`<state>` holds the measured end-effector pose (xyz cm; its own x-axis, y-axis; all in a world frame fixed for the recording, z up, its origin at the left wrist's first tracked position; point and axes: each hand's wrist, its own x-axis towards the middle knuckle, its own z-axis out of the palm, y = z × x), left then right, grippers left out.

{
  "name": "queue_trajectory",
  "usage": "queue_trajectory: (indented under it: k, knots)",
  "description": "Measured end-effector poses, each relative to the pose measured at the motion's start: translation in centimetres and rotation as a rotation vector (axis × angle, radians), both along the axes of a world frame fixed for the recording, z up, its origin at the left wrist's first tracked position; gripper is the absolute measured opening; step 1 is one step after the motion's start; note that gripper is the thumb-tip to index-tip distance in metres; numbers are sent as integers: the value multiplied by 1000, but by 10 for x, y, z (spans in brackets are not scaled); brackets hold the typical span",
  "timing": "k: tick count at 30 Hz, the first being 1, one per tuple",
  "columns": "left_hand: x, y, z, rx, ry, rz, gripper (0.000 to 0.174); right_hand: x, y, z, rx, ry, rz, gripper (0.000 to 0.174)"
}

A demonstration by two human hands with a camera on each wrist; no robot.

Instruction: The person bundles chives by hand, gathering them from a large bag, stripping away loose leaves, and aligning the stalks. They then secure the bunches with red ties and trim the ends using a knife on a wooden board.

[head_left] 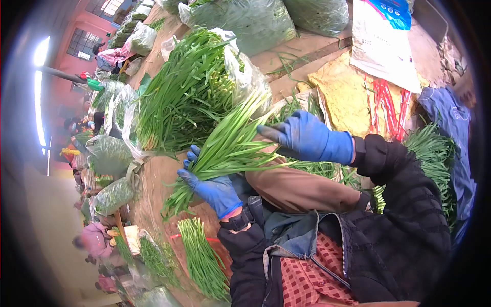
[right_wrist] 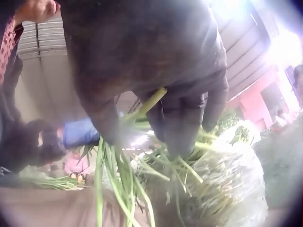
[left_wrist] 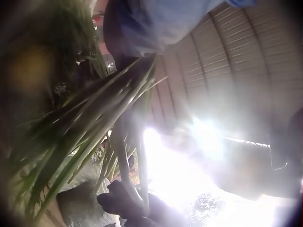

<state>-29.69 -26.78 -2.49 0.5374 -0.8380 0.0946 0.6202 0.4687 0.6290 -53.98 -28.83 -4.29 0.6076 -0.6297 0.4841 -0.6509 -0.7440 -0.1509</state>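
Observation:
My left hand (head_left: pixel 212 192), in a blue glove, grips a loose bunch of garlic chives (head_left: pixel 225 146) by its leafy end, with the pale stalk ends fanning up and to the right. My right hand (head_left: pixel 312 137), also blue-gloved, is at the right side of that bunch. In the right wrist view its dark fingers (right_wrist: pixel 182 123) curl down over a few stalks (right_wrist: pixel 151 104) and pinch them. The left wrist view has long stalks (left_wrist: pixel 128 99) running down from the left glove (left_wrist: pixel 156 28) to the other glove (left_wrist: pixel 132 203).
A large heap of chives (head_left: pixel 179 97) in a clear plastic bag lies ahead. A neat bundle (head_left: pixel 202 256) lies on a red strip near my left forearm. Red ties (head_left: pixel 383 107) hang over yellow sacking (head_left: pixel 337 87) at right. Filled bags (head_left: pixel 245 25) stand behind; other people work at left.

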Motion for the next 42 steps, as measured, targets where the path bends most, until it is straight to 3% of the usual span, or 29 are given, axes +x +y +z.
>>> queue_trajectory:
  k: [5, 7, 8, 9, 11, 13, 15, 16, 17, 19, 21, 23, 25, 27, 31, 35, 37, 39, 42]
  knots:
    - [5, 1, -5, 74, 83, 40, 31, -2, 2, -1, -43, 71, 138, 44]
    - [30, 1, -29, -99, 160, -171, 31, -3, 2, -1, 56, -104, 113, 32]
    - [30, 1, -29, -102, 159, -169, 31, -1, 3, -6, 142, -394, 117, 19]
    - [28, 2, -30, -142, 204, -259, 33, 1, 4, -14, 142, -393, 120, 19]
    - [18, 5, -30, -184, 254, -345, 35, 2, 7, -22, 395, -645, 83, 18]
    - [6, 5, -21, -115, 290, -264, 39, -1, 11, -18, 361, -640, 18, 19]
    - [7, 4, -19, -115, 273, -227, 41, -9, 11, -23, 243, -302, -61, 18]
    - [7, 3, -19, -115, 253, -195, 42, -15, 11, -26, 265, -307, 73, 17]
    - [8, 3, -19, -116, 254, -197, 42, -19, 8, -22, 264, -306, 71, 17]
    - [15, 6, -18, -110, 225, -175, 43, -28, 3, 0, 26, -523, 112, 23]
    - [15, 7, -19, -102, 221, -166, 43, -26, 1, 17, 39, -489, -23, 27]
    - [13, 4, -20, -103, 214, -170, 44, -14, -14, 23, -123, -334, -140, 27]
    - [15, 4, -23, -153, 251, -265, 41, -10, -21, 12, -48, -200, -125, 29]
    - [14, 5, -17, -92, 282, -190, 39, -8, -20, 6, 56, 78, -118, 31]
    - [3, 9, -6, 202, 210, 33, 30, -14, -1, 21, -444, -133, -72, 40]
    - [25, 0, -28, 263, 140, 178, 29, -16, 30, 0, -289, 58, 136, 53]
    - [39, 1, -38, 48, 328, -97, 32, -12, 36, -9, -215, 58, 170, 48]
    - [38, -1, -35, 26, 350, -66, 34, -7, 37, -10, 75, -87, 229, 42]
    - [35, 0, -27, -45, 315, -57, 38, -10, 30, 3, 59, -225, 197, 34]
